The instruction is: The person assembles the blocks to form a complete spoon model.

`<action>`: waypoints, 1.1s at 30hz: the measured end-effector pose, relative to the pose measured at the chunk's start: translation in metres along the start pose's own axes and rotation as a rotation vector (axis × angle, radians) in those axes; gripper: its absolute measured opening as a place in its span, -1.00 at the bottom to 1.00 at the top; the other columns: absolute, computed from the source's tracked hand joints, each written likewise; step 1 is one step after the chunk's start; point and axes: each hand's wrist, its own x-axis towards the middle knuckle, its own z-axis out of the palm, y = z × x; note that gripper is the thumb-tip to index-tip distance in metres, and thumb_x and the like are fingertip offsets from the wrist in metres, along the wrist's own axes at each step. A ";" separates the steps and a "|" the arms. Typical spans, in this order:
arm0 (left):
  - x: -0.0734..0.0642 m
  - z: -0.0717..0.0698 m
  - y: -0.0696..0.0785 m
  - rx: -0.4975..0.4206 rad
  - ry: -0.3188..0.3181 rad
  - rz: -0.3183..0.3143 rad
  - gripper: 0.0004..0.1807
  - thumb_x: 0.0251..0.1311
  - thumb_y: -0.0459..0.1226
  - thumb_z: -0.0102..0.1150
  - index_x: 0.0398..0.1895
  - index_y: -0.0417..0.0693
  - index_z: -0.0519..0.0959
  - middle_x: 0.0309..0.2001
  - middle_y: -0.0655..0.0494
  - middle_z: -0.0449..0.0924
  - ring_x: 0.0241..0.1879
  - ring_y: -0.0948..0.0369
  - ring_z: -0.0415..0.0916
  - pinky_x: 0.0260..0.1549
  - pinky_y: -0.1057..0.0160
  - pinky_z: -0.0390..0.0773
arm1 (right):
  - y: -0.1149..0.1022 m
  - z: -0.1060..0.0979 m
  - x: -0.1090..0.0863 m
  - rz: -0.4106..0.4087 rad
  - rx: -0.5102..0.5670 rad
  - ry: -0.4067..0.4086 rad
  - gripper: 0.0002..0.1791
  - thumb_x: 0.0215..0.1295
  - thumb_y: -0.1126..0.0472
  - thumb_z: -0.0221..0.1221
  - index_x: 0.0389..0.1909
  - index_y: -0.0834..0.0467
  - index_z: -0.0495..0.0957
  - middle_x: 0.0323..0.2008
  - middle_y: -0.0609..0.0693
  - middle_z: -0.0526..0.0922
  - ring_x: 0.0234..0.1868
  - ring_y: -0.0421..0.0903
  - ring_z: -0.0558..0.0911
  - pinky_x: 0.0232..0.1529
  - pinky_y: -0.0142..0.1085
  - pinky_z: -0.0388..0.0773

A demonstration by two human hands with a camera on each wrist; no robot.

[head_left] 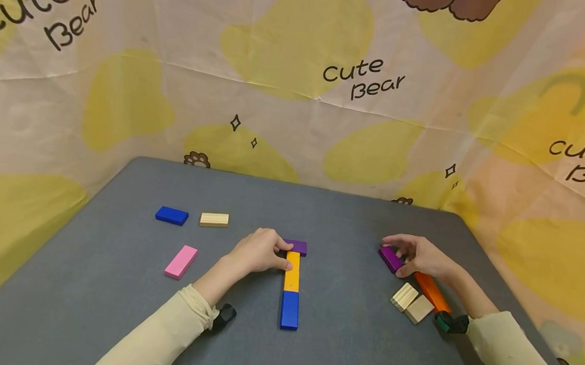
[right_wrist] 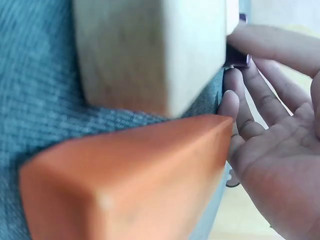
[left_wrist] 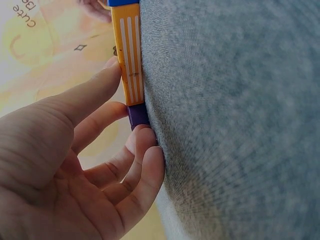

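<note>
Mid-table, a blue block [head_left: 289,311], a yellow block [head_left: 292,279] and a purple block [head_left: 299,248] form a T, the purple one lying crosswise at the far end. My left hand [head_left: 257,252] has curled fingertips at the purple block and its thumb against the yellow block's side. White stripes show on the yellow block [left_wrist: 131,60] in the left wrist view. On the right, my right hand [head_left: 425,258] pinches a second purple block [head_left: 390,259] between thumb and fingers. An orange block [head_left: 432,292] lies beneath that hand, close to its wrist.
Two pale wooden blocks [head_left: 419,309] sit beside the orange one. At the left of the grey table [head_left: 117,305] lie a blue block [head_left: 171,216], a wooden block [head_left: 214,220] and a pink block [head_left: 181,262]. A printed cloth [head_left: 276,110] hangs behind.
</note>
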 end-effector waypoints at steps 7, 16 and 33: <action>-0.001 0.000 0.000 0.005 -0.002 -0.004 -0.44 -0.03 -0.03 0.52 0.11 0.11 0.67 0.04 0.07 0.64 -0.15 0.18 0.53 -0.29 0.18 0.51 | -0.024 0.020 -0.006 -0.038 -0.018 0.051 -0.17 -0.09 0.33 0.50 0.29 0.27 0.41 0.12 0.19 0.51 -0.07 0.19 0.46 -0.24 -0.24 0.54; -0.001 0.000 -0.001 0.004 -0.003 -0.014 -0.44 -0.03 -0.02 0.52 0.11 0.12 0.67 0.04 0.07 0.64 -0.12 0.17 0.55 -0.27 0.16 0.52 | -0.072 0.089 -0.024 -0.003 0.108 0.116 -0.20 -0.04 0.28 0.52 0.28 0.23 0.42 -0.01 0.22 0.52 -0.14 0.18 0.51 -0.30 -0.23 0.57; -0.001 0.000 0.000 0.006 0.010 0.000 -0.44 -0.03 -0.02 0.52 0.10 0.11 0.67 0.03 0.09 0.65 -0.13 0.17 0.56 -0.25 0.17 0.53 | -0.131 0.185 -0.063 -0.001 0.174 0.033 -0.20 -0.09 0.18 0.56 0.23 0.16 0.43 -0.11 0.08 0.52 -0.24 0.06 0.52 -0.32 -0.28 0.53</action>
